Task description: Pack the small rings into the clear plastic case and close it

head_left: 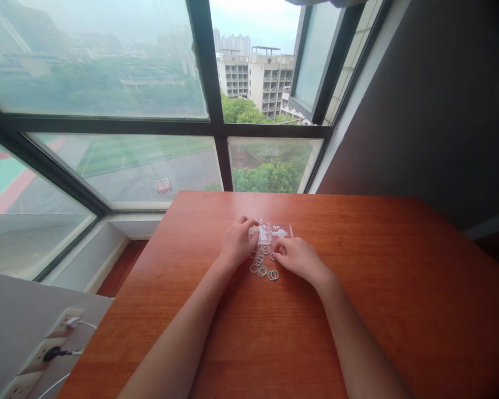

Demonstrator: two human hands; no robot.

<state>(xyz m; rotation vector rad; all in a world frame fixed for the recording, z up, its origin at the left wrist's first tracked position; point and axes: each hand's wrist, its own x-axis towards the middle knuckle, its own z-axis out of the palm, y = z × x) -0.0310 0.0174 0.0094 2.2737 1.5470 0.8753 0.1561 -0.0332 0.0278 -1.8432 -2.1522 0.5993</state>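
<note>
Several small metal rings [263,265] lie in a loose cluster on the orange wooden table [399,288], between my two hands. Behind them sits a small clear plastic bag [279,231] with white print. My left hand [237,241] rests at the left of the cluster, fingers curled with the fingertips on the bag's left end. My right hand [297,257] lies at the right of the cluster, its fingertips pinched on one ring at the table surface.
The table stands against a large window with dark frames [216,130]. A dark wall [441,111] rises on the right. At lower left a white power strip [45,349] holds a black plug and a white cable.
</note>
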